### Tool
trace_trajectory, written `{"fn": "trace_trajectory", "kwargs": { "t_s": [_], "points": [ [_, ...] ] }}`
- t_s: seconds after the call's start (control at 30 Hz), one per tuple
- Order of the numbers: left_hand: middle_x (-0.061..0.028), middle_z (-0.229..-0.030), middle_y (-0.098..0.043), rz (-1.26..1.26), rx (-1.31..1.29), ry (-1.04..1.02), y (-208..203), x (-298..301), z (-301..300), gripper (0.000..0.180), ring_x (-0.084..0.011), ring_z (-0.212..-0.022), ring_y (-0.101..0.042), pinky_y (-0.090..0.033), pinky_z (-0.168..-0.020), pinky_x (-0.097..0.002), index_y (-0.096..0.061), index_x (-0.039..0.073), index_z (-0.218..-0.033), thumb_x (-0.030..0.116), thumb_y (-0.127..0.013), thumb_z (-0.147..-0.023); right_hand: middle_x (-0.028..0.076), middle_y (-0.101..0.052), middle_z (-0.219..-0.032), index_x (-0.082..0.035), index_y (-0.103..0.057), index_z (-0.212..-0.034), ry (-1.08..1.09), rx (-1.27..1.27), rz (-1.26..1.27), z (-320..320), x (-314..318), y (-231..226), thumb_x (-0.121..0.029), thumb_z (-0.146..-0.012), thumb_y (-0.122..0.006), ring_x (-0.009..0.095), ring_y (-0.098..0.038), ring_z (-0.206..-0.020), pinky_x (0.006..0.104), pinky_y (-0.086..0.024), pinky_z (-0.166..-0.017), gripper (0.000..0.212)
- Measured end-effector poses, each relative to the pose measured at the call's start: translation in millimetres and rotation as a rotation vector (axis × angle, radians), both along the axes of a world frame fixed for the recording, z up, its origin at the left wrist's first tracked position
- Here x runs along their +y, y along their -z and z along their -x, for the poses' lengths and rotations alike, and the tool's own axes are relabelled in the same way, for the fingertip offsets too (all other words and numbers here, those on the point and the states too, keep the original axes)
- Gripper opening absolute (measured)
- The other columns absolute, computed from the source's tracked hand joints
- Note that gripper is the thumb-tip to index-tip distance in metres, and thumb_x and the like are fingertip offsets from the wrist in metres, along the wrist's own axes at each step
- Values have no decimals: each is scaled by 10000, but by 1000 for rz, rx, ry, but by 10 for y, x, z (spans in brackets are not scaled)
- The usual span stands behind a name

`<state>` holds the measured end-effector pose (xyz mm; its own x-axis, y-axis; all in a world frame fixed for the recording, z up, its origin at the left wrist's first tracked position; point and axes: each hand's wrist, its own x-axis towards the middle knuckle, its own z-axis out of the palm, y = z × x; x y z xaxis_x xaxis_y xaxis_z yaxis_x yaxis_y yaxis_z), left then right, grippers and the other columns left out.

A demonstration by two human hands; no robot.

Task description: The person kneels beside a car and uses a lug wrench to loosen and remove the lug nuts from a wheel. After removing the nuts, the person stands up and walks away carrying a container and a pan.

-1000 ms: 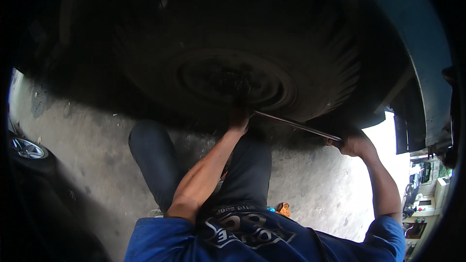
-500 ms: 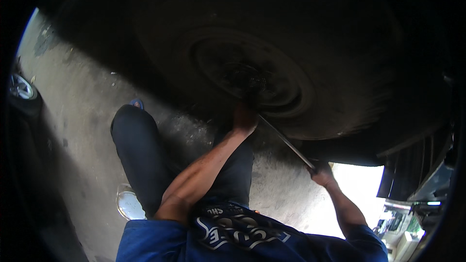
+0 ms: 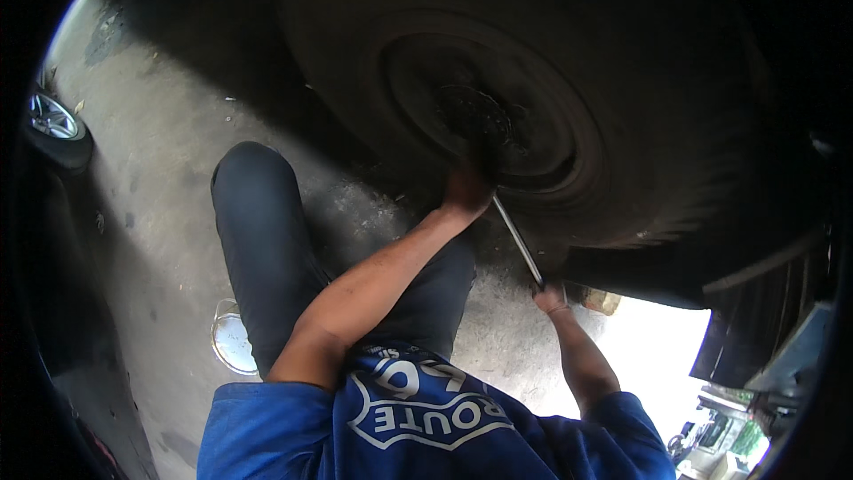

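A large wheel (image 3: pixel 558 100) with a dark tyre fills the upper part of the view, its hub (image 3: pixel 480 116) deep in shadow. From the lower edge of the rim a long-handled wrench (image 3: pixel 520 236) slants down to the right. My right hand (image 3: pixel 551 297) is closed round the lower end of its handle. At the wrench's upper end, just below the hub, my left hand (image 3: pixel 469 188) is wrapped round it. Shadow hides most of the left fingers and the wrench head.
Beside my bent left leg (image 3: pixel 258 213) a white-topped bucket (image 3: pixel 233 343) stands on the concrete floor (image 3: pixel 169 240). Another wheel (image 3: pixel 58 129) lies at the far left. A block (image 3: pixel 601 300) sits below the tyre, near bright light. Dark vehicle panels (image 3: pixel 751 329) hang at the right.
My right hand has swung left with the handle, so the wrench now points more steeply down. The left hand stays at the upper end. The whole view has shifted slightly.
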<state>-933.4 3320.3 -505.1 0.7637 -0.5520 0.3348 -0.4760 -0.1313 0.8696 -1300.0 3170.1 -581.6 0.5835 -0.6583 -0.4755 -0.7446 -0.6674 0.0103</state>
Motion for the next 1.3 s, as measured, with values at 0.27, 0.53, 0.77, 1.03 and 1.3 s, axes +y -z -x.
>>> {"fn": "trace_trajectory", "kwargs": {
  "t_s": [0.27, 0.53, 0.77, 1.03, 1.3],
  "points": [
    [-223, -1094, -633, 71, 327, 137, 235, 138, 4, 343, -325, -936, -630, -498, -780, -400, -548, -13, -1235, 237, -484, -1009, 278, -661, -972, 17, -692, -947, 38, 54, 36, -335, 489, -1895, -323, -869, -658, 440, -629, -946, 475, -501, -842, 350],
    [-27, -898, -586, 461, 1051, 236, 211, -44, -51, 276, -138, -802, -564, -485, -661, -317, -584, 56, -1219, 200, -547, -987, 185, -676, -816, -58, -718, -965, -76, -49, 266, -1084, 1040, -3697, -239, -796, -757, 358, -656, -750, 429, -518, -689, 250],
    [-33, -927, -610, 475, 1159, 230, 114, -59, 6, 231, -186, -815, -583, -496, -697, -341, -597, 52, -1163, 156, -551, -962, 184, -691, -865, -47, -714, -997, -124, 197, 445, -1491, 1214, -4353, -267, -821, -732, 350, -675, -781, 414, -537, -726, 282],
    [-295, -1177, -591, 165, 449, 97, -51, 3, 3, 274, -433, -1056, -584, -481, -838, -428, -590, -25, -1161, 131, -512, -950, 184, -681, -998, -62, -673, -1023, 37, 285, 106, -904, 667, -3381, -408, -884, -671, 364, -638, -936, 443, -501, -829, 373],
    [-262, -1140, -619, 54, 220, 33, -168, -37, -83, 284, -434, -1040, -587, -478, -860, -460, -597, -13, -1181, 143, -518, -957, 235, -660, -1104, -45, -621, -1201, -38, -77, -59, -321, 309, -1591, -387, -916, -642, 406, -605, -1072, 442, -473, -918, 446]
  ]
}}
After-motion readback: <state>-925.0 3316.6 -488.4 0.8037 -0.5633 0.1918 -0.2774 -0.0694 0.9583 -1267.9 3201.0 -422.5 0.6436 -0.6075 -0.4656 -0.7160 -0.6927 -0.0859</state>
